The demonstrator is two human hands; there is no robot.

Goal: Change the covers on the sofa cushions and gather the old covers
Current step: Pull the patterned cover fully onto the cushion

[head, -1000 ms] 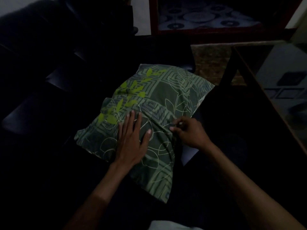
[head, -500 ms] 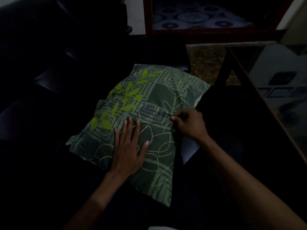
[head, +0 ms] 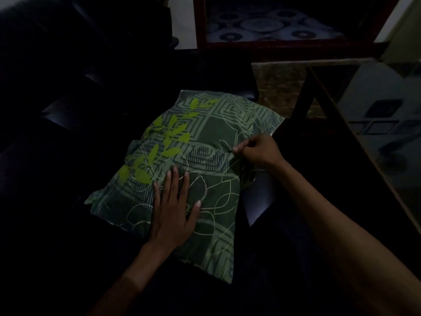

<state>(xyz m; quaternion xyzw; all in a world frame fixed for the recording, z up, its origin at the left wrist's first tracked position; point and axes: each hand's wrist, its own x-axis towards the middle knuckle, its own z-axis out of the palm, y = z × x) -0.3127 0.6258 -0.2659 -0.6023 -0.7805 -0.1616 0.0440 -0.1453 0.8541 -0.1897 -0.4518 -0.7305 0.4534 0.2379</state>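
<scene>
The cushion (head: 189, 169) lies on the dark sofa (head: 75, 106). Left hand (head: 174, 208) presses flat on it; right hand (head: 258, 151) pinches the cover's edge. Risk: a hard pull could likely snag or tear the fabric.

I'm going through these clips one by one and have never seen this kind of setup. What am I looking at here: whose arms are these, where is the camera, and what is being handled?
There is no machine: a person works with bare hands, and the single camera is worn on the head, looking forward and down. So the two arms reaching in from the bottom are the wearer's own. The room is dim. A cushion in a green leaf-patterned cover lies on a dark sofa. The left hand rests flat on the cover with straight fingers. The right hand pinches something at the cushion's right side, fabric or perhaps a zip pull; it is too dark to tell which. At the far right is a glass-topped table.
</scene>
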